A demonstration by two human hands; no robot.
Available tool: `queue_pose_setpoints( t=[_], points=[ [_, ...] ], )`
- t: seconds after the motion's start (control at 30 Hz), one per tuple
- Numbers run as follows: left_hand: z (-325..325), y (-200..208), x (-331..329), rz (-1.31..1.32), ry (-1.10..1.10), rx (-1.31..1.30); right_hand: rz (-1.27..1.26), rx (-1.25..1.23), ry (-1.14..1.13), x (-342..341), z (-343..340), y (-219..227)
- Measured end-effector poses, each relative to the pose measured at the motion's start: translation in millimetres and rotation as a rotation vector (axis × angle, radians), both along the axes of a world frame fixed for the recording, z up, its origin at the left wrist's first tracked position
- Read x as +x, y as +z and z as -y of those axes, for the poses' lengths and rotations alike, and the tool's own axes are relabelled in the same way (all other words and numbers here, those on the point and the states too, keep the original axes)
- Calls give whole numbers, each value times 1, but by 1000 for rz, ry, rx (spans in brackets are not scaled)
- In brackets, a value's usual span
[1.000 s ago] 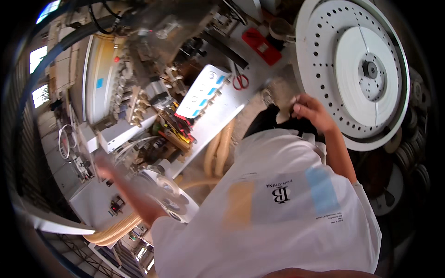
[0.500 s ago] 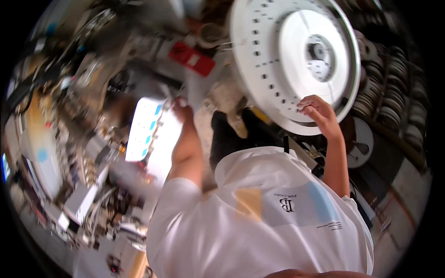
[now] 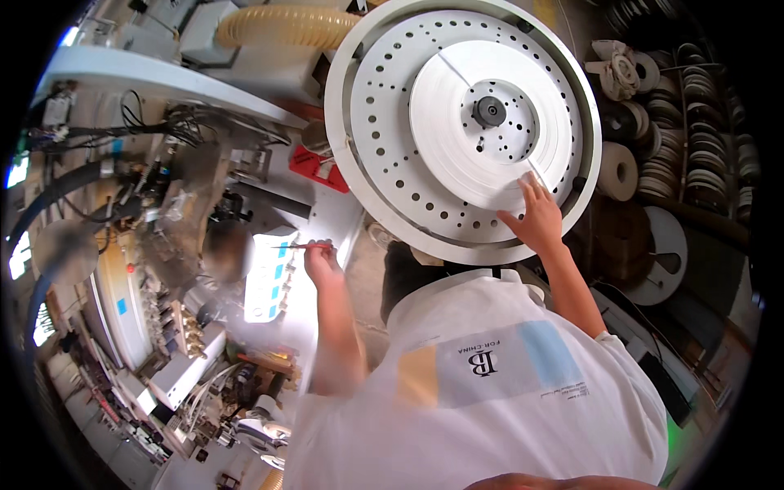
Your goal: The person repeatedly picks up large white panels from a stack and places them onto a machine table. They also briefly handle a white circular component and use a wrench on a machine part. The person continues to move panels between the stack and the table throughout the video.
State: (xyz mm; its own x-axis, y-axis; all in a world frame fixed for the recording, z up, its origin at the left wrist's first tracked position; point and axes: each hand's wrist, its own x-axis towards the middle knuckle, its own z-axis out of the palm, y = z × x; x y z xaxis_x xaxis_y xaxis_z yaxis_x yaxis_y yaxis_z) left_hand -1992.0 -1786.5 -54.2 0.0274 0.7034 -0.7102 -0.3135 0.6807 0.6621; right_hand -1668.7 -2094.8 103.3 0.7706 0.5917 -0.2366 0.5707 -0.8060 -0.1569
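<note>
In my left hand (image 3: 323, 263) is a slim red tool (image 3: 315, 245); its exact kind is too small to make out. The hand is over the bright side of the workbench, beside a white panel with blue squares (image 3: 268, 278). My right hand (image 3: 539, 220) is open, fingers spread, with its fingertips at the lower edge of a wide roll of white strip (image 3: 437, 135). The roll lies flat on a large perforated white disc (image 3: 384, 143), around a dark central knob (image 3: 490, 112).
A red tray (image 3: 314, 166) sits left of the disc. Behind it runs a yellowish ribbed hose (image 3: 282, 27). Stacked strip rolls (image 3: 706, 135) fill racks at the right. Cables (image 3: 155, 126) and machine parts crowd the left.
The view has shifted and sharpened, and the disc appears farther left. The red tool now shows clearly in my left hand. My right hand's fingers have straightened and spread at the roll's edge.
</note>
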Motion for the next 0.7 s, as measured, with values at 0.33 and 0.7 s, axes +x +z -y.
queue_pose_setpoints(
  t=[0.33, 0.7],
  points=[
    [9, 188, 222, -1032, -1478, 1277, -70, 170, 23, 17, 31, 0],
    [-24, 143, 373, -1383, -1877, 1379, -119, 242, -44, 6, 64, -3]
  ],
)
